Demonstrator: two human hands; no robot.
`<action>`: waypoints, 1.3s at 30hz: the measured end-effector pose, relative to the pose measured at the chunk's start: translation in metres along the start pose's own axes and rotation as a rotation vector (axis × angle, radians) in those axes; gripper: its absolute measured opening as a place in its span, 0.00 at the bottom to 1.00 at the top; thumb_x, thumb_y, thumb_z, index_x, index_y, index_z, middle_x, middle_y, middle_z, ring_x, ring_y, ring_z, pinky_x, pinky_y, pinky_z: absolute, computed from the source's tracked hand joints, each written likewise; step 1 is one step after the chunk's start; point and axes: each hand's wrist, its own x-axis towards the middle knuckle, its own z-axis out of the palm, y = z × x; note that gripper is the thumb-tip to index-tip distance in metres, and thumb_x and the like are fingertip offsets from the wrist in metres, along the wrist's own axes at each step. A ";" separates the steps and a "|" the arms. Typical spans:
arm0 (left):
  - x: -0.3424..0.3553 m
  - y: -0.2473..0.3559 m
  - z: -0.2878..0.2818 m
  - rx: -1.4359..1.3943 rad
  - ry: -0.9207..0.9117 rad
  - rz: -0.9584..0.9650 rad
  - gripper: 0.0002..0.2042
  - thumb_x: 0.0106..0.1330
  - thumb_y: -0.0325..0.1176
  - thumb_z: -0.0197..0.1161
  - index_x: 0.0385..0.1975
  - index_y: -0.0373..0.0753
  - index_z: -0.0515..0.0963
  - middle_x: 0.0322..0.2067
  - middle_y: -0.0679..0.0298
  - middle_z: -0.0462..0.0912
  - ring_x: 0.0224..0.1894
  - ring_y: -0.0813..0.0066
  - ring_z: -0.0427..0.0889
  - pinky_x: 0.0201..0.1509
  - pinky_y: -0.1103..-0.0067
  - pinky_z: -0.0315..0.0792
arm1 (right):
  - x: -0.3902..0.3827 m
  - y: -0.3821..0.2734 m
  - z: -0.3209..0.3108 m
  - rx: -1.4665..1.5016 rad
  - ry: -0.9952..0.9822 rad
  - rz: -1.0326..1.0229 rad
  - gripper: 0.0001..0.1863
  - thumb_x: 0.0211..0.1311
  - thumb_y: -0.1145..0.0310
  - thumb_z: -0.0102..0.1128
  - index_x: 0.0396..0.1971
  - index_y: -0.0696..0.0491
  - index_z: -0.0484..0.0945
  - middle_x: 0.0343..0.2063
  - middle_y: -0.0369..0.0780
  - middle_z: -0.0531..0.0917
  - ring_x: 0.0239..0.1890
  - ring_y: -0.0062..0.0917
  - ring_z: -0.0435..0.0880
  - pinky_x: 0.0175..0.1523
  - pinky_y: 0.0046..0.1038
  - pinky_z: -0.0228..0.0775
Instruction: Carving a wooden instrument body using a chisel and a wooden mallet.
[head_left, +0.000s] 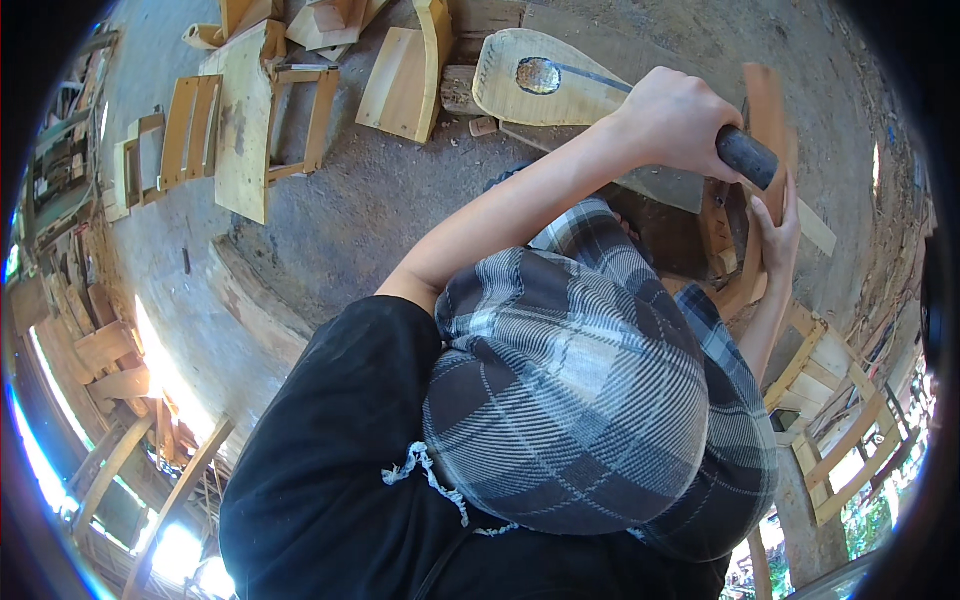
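Note:
My left hand [680,120] reaches across from the left and is closed in a fist round a dark cylindrical tool handle [748,157]; the rest of that tool is hidden. My right hand [780,240] grips a curved reddish-brown wooden piece [766,105], thumb on its near face and fingers along its edge. The dark handle's end lies against or just in front of this piece; I cannot tell if they touch. Near my left wrist is a pear-shaped pale wooden board [505,85] with a round opening and a dark strip along it.
On the concrete floor [330,220] to the left stand several wooden frames and a pale plank [242,140]. A curved wooden panel [395,85] is at the top. More wooden frames [850,440] lie at right. Scrap wood [105,350] lines the left edge. Plaid cloth [570,390] covers the middle.

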 end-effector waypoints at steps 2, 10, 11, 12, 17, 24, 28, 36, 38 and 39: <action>0.002 -0.004 0.004 0.013 0.021 -0.007 0.24 0.41 0.61 0.69 0.28 0.48 0.85 0.20 0.62 0.82 0.26 0.62 0.83 0.32 0.71 0.77 | -0.006 -0.018 -0.003 -0.023 0.098 -0.057 0.40 0.56 0.57 0.63 0.65 0.61 0.59 0.59 0.48 0.70 0.58 0.34 0.73 0.62 0.31 0.63; -0.004 -0.023 0.009 0.031 0.076 -0.064 0.27 0.38 0.66 0.70 0.24 0.47 0.83 0.16 0.63 0.79 0.23 0.62 0.81 0.30 0.71 0.75 | -0.050 -0.091 -0.030 0.594 0.142 0.062 0.35 0.59 0.64 0.57 0.63 0.63 0.56 0.30 0.43 0.75 0.28 0.22 0.75 0.31 0.22 0.71; -0.004 -0.023 0.010 0.036 0.108 -0.061 0.28 0.37 0.67 0.70 0.23 0.46 0.83 0.16 0.63 0.78 0.23 0.62 0.81 0.29 0.71 0.75 | -0.052 -0.100 -0.028 0.600 0.199 0.024 0.38 0.57 0.61 0.57 0.63 0.63 0.55 0.22 0.41 0.73 0.21 0.20 0.72 0.24 0.21 0.68; -0.004 -0.023 0.011 0.032 0.110 -0.062 0.28 0.37 0.67 0.70 0.23 0.46 0.83 0.16 0.63 0.78 0.23 0.62 0.81 0.29 0.71 0.75 | -0.055 -0.109 -0.031 0.595 0.198 0.024 0.38 0.57 0.61 0.57 0.63 0.63 0.55 0.22 0.41 0.73 0.21 0.20 0.72 0.24 0.21 0.68; -0.006 -0.028 0.014 -0.031 0.196 -0.111 0.27 0.35 0.65 0.71 0.25 0.47 0.84 0.16 0.64 0.80 0.22 0.63 0.81 0.29 0.73 0.76 | -0.078 -0.131 -0.048 0.555 0.294 -0.073 0.43 0.51 0.52 0.58 0.62 0.63 0.56 0.21 0.42 0.73 0.20 0.20 0.73 0.21 0.19 0.68; 0.000 -0.023 0.018 -0.035 0.198 -0.134 0.24 0.36 0.61 0.72 0.27 0.48 0.85 0.18 0.65 0.81 0.24 0.63 0.82 0.31 0.72 0.76 | -0.098 -0.100 0.021 0.302 0.255 0.207 0.23 0.56 0.64 0.60 0.48 0.61 0.72 0.25 0.40 0.76 0.22 0.21 0.75 0.21 0.21 0.71; -0.001 -0.028 0.015 -0.014 0.160 -0.189 0.21 0.37 0.56 0.71 0.29 0.51 0.84 0.20 0.65 0.82 0.26 0.63 0.83 0.34 0.71 0.77 | -0.083 -0.096 0.005 0.806 0.066 0.268 0.22 0.57 0.61 0.60 0.47 0.60 0.70 0.25 0.40 0.76 0.21 0.21 0.75 0.23 0.22 0.71; 0.003 -0.027 0.023 0.031 0.073 -0.246 0.18 0.40 0.52 0.70 0.31 0.52 0.84 0.22 0.66 0.83 0.29 0.64 0.83 0.36 0.71 0.77 | -0.079 -0.105 0.026 0.770 0.002 0.397 0.18 0.58 0.63 0.59 0.42 0.60 0.69 0.18 0.40 0.74 0.16 0.21 0.73 0.20 0.21 0.70; -0.002 -0.031 0.024 0.052 0.067 -0.183 0.16 0.40 0.48 0.70 0.29 0.51 0.83 0.21 0.66 0.82 0.27 0.64 0.83 0.34 0.71 0.76 | -0.079 -0.102 0.019 0.866 0.008 0.339 0.17 0.59 0.63 0.58 0.41 0.59 0.70 0.19 0.40 0.74 0.16 0.20 0.73 0.21 0.21 0.71; 0.002 -0.032 0.025 0.048 0.065 -0.179 0.16 0.40 0.48 0.70 0.29 0.51 0.83 0.21 0.66 0.82 0.27 0.64 0.83 0.34 0.71 0.76 | -0.078 -0.105 0.018 1.047 0.058 0.276 0.16 0.59 0.62 0.58 0.41 0.58 0.70 0.19 0.40 0.74 0.16 0.20 0.73 0.20 0.21 0.70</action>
